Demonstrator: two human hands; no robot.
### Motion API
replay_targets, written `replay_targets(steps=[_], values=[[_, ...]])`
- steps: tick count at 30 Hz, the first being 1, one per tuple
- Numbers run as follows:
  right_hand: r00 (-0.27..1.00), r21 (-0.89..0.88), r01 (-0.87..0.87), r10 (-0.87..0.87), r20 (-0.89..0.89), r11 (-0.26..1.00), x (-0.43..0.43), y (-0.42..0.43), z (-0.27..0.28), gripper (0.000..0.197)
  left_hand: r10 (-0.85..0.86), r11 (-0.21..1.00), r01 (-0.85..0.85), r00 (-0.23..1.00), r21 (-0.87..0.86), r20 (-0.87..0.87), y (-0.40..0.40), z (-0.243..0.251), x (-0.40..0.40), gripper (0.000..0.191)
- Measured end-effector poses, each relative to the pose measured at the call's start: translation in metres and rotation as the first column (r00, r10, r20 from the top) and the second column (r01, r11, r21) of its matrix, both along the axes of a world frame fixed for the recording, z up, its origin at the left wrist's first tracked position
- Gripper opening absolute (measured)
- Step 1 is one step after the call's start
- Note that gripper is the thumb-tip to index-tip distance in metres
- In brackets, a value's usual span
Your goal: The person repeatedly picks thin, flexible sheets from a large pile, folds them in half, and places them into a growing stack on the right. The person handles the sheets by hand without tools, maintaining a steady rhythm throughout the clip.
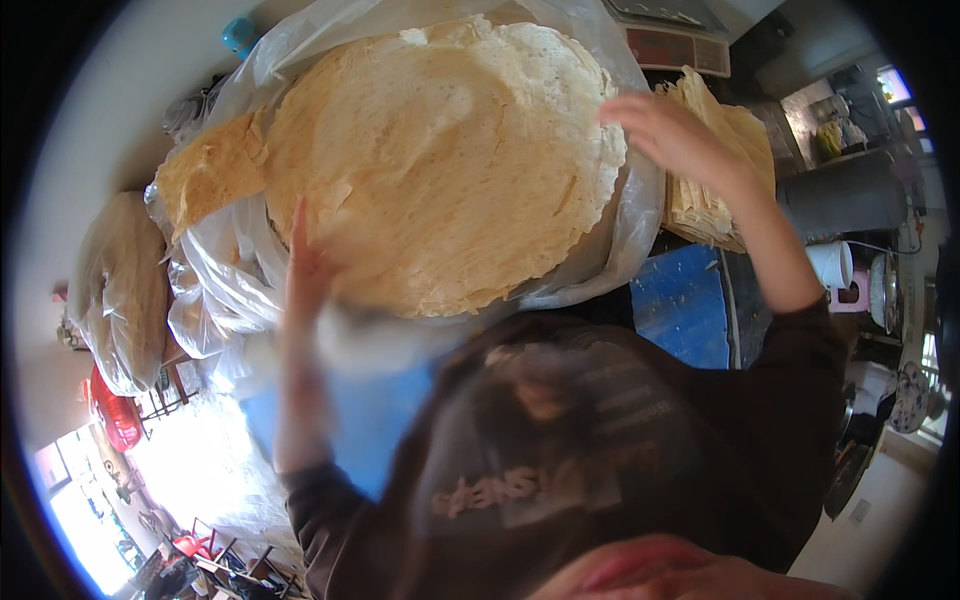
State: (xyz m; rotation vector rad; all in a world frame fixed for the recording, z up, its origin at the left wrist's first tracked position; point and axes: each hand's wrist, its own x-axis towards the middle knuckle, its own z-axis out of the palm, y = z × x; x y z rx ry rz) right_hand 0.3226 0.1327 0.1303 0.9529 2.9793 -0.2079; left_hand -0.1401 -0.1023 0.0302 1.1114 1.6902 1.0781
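A large round stack of thin, pale brown flatbread sheets [442, 165] lies before me on clear plastic sheeting [637, 217]. My left hand [309, 259] is over the near left edge of the stack, its fingers blurred by motion. Just below it is a whitish blur [367, 337]; whether the hand holds any of it, I cannot tell. Beside the right rim, my right hand [664, 135] reaches in with fingers extended and nothing visible in them. A browner folded piece [214, 169] sticks out at the left of the stack.
Right of the stack stands a pile of folded sheets [709, 195], by a blue surface [682, 300]. A filled plastic bag [124, 292] sits at the left. A red and clear box [679, 52] is at the back right. A white bucket [831, 264] stands farther right.
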Motion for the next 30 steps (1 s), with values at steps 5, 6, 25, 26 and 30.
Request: replay_targets(steps=[5, 6, 25, 26, 30], values=[[0.994, 0.088, -0.085, 0.077, 0.083, 0.992, 0.001, 0.056, -0.020, 0.039, -0.229, 0.958, 0.279, 0.631, -0.058, -0.741, -0.006, 0.002, 0.015, 0.071], [0.981, 0.041, -0.137, 0.130, 0.145, 0.990, -0.004, 0.061, -0.023, 0.037, -0.114, 0.967, 0.252, 0.573, 0.042, -0.812, -0.006, 0.001, 0.019, 0.069], [0.918, -0.225, 0.359, -0.386, -0.093, 0.906, -0.066, 0.101, -0.057, 0.034, 0.203, 0.960, -0.262, 0.895, -0.099, -0.397, -0.015, -0.023, -0.006, 0.041], [0.937, -0.064, 0.349, -0.350, 0.003, 0.935, -0.068, 0.100, -0.065, 0.037, 0.194, 0.954, -0.279, 0.849, -0.106, -0.491, -0.016, -0.023, -0.003, 0.044], [0.929, 0.026, 0.364, -0.365, 0.058, 0.931, -0.072, 0.089, -0.071, 0.025, 0.032, 0.989, -0.148, 0.266, -0.008, -0.964, -0.012, -0.002, 0.039, 0.045]])
